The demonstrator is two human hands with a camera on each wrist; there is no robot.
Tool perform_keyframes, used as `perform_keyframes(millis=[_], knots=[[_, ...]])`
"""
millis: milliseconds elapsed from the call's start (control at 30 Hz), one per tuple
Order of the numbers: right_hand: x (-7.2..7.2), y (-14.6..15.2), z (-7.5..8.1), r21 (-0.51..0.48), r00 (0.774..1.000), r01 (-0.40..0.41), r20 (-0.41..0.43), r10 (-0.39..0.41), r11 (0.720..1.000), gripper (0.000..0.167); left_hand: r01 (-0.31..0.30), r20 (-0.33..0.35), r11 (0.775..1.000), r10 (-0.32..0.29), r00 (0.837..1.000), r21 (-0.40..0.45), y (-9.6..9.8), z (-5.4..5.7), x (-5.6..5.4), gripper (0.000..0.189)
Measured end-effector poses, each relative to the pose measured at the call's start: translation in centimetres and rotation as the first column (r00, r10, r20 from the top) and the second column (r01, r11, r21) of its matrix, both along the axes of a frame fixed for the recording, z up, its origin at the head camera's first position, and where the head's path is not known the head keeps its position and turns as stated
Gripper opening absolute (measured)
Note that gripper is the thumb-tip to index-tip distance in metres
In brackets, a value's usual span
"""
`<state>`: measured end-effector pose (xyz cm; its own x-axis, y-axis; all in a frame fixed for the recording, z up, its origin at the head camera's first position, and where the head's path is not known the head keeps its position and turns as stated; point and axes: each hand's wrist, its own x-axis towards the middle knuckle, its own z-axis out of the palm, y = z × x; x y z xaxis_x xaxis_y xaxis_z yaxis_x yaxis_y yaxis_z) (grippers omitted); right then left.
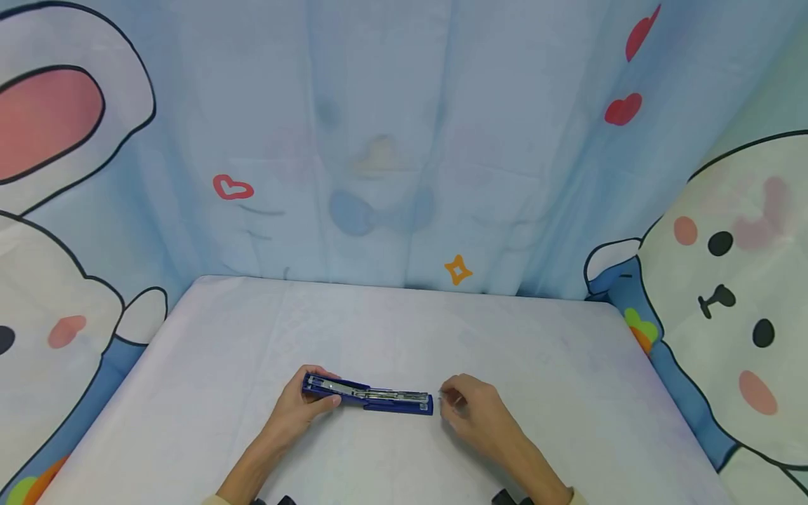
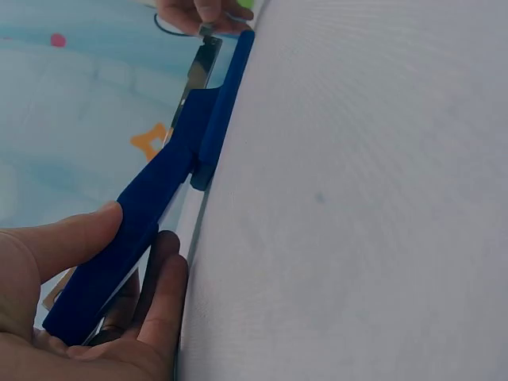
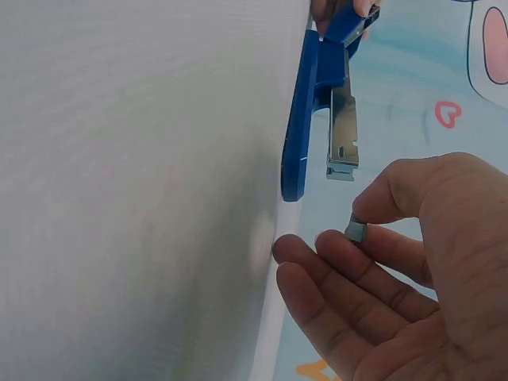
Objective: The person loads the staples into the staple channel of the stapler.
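Backdrop cloth [image 1: 379,91]: pale blue, printed with red hearts [image 1: 623,109], hanging behind the work.
Table [image 1: 404,330]: covered in white, slightly wrinkled.
Stapler [image 1: 398,406]: blue, swung open, located at the near part of the table between the left hand [image 1: 294,401] and the right hand [image 1: 475,410]; exposed metal rail [image 3: 343,135] directed at the right hand. Base contact with the table — cannot tell from here.
Left hand: gripping the stapler's left end, thumb on one side, fingers around the other.
Right hand: thumb and forefinger pinching a metal piece [image 3: 356,231]; remaining fingers slightly bent.
Metal piece: grey, small, near the rail's end — gap visible.
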<state>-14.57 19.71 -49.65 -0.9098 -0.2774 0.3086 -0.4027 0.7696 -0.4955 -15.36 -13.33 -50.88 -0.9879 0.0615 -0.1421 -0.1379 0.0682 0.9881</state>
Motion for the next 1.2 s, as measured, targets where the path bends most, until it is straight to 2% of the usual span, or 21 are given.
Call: perform_keyframes(millis=[167, 500, 833, 1200], knots=[[-0.09, 0.02, -0.12, -0.026, 0.999, -0.044, -0.019, 0.044, 0.999, 0.015, 0.000, -0.005, 1.000, 0.000, 1.000, 0.004, 0.11, -0.05, 0.01, 0.044], [-0.01, -0.26, 0.04, -0.032, 0.999, -0.046, 0.024, 0.047, 0.998, 0.015, -0.002, -0.001, 1.000, 0.002, 1.000, 0.015, 0.28, 0.06, 0.01, 0.044], [-0.05, -0.39, -0.19, -0.056, 0.997, -0.078, 0.002, 0.078, 0.995, 0.020, 0.003, 0.012, 1.000, -0.003, 1.000, 0.027, 0.17, 0.11, 0.13, 0.046], [-0.21, -0.53, -0.28, -0.063, 0.994, -0.108, -0.036, 0.106, 0.992, 0.020, 0.034, 0.010, 0.998, -0.035, 0.999, 0.049, -0.10, 0.07, 0.03, 0.049]])
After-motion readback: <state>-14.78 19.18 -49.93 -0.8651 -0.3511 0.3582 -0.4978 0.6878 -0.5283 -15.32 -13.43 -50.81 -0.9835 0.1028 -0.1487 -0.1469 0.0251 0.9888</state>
